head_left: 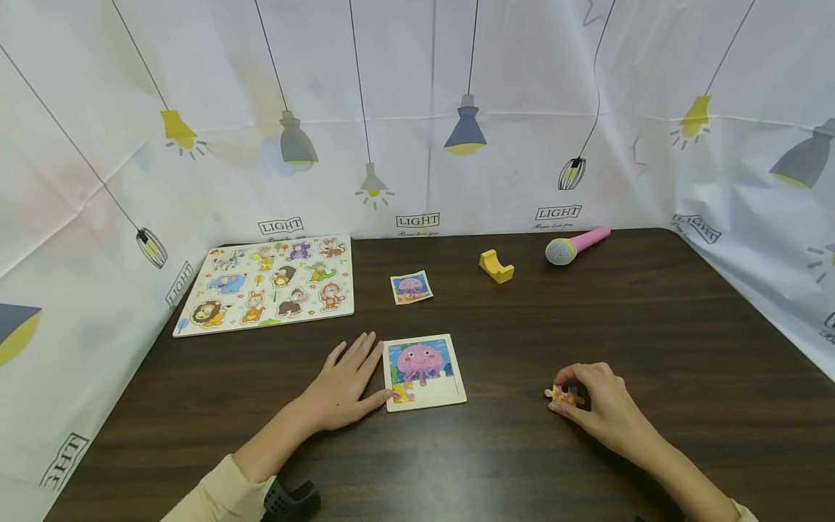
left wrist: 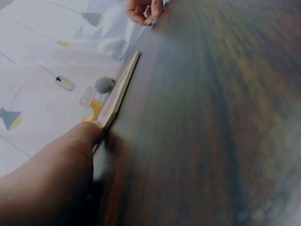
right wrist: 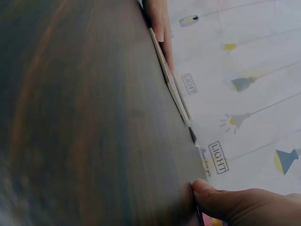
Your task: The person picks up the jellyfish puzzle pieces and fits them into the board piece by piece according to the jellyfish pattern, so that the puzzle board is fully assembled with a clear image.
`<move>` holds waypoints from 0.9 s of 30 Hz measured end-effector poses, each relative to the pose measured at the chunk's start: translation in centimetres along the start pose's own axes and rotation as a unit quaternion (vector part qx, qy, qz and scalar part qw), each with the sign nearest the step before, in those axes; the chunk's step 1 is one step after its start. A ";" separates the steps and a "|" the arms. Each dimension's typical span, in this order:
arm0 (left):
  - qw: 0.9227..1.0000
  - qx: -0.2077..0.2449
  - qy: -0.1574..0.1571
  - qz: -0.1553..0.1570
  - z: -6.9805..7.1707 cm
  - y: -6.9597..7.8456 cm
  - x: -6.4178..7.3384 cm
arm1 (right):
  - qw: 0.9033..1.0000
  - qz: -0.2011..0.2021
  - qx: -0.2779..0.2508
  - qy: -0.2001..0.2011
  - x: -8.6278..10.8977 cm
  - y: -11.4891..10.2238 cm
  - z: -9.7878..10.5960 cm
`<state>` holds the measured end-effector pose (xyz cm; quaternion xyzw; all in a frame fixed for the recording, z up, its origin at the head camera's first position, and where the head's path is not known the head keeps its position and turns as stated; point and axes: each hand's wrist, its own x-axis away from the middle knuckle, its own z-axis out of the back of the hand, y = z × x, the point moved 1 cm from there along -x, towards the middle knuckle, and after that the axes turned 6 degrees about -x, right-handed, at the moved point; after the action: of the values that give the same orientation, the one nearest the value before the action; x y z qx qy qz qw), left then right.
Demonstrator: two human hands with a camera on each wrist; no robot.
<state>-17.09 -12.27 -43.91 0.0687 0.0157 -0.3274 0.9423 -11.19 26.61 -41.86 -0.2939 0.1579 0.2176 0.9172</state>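
A small square jigsaw puzzle tray (head_left: pixel 438 392) lies on the table, its upper part filled with a pink jellyfish picture. A yellow piece sits in its lower left corner, and the lower right is bare. My left hand (head_left: pixel 346 388) rests on the table with fingers extended, the thumb on the tray's left edge; the left wrist view shows that thumb (left wrist: pixel 91 129) against it. Off to the right, my right hand (head_left: pixel 607 409) pinches a yellow and pink jigsaw piece (head_left: pixel 558 394) between thumb and fingers, close to the tabletop. Whether it holds more than one piece is unclear.
Behind the tray lies a small jellyfish picture card (head_left: pixel 411 288). A large animal puzzle board (head_left: pixel 185 328) occupies the back left. Toward the back right are a curved yellow block (head_left: pixel 497 268) and a pink toy microphone (head_left: pixel 587 239). A printed cloth (head_left: pixel 391 87) hangs behind the table.
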 end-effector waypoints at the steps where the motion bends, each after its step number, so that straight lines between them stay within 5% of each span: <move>1: 1.000 -0.001 0.000 0.000 0.0 0.0 0.0 | 1.000 0.011 -0.003 0.001 -0.1 0.0 0.0; 8: 1.000 -0.003 0.005 -0.001 0.0 -0.2 0.0 | 0.997 0.066 -0.026 0.010 -0.8 -0.2 -0.3; 27: 1.000 -0.009 0.006 -0.005 -0.1 -0.1 0.0 | 0.996 0.067 -0.051 -0.012 -4.3 -2.6 -1.0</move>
<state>-17.21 -12.34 -44.04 0.0621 0.0251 -0.3318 0.9410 -13.78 22.76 -39.64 -0.3267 0.1552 0.2893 0.8863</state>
